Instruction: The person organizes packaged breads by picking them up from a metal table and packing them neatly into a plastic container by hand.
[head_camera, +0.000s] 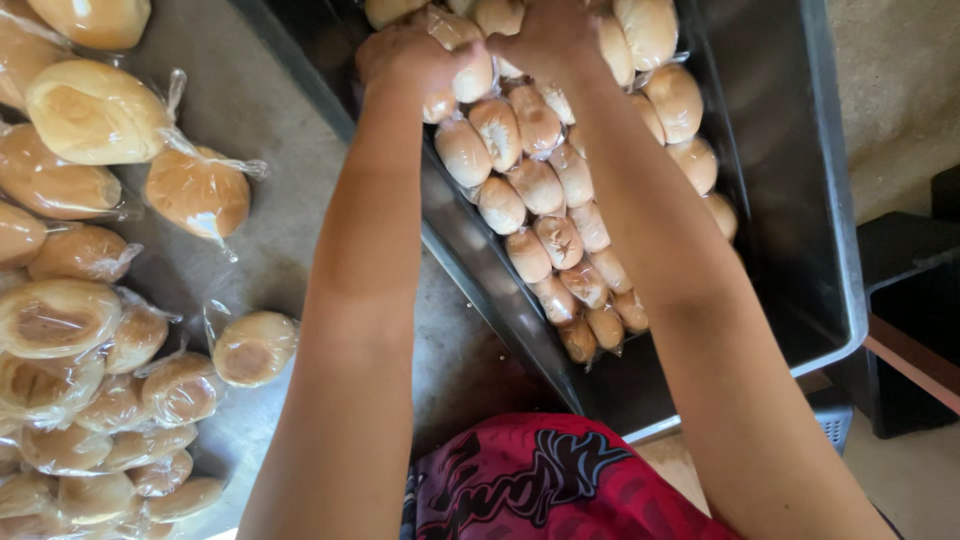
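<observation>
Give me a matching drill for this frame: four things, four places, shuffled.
Things:
1. left hand
2. right hand
3. loose bagged buns
4. dark crate

Places:
A. right side, holding rows of buns
B. piled on the grey surface, left side
C. top centre, on bagged rolls
D. top, left of the other hand, on the rolls

Pairs: 1-D, 2-C, 3-B, 4-A

Golden-brown bread rolls (540, 185) in clear wrap fill a dark grey crate (800, 200); paler tan buns (95, 115) lie on the grey counter (290, 130). Red shirt (545, 485), black pattern.
</observation>
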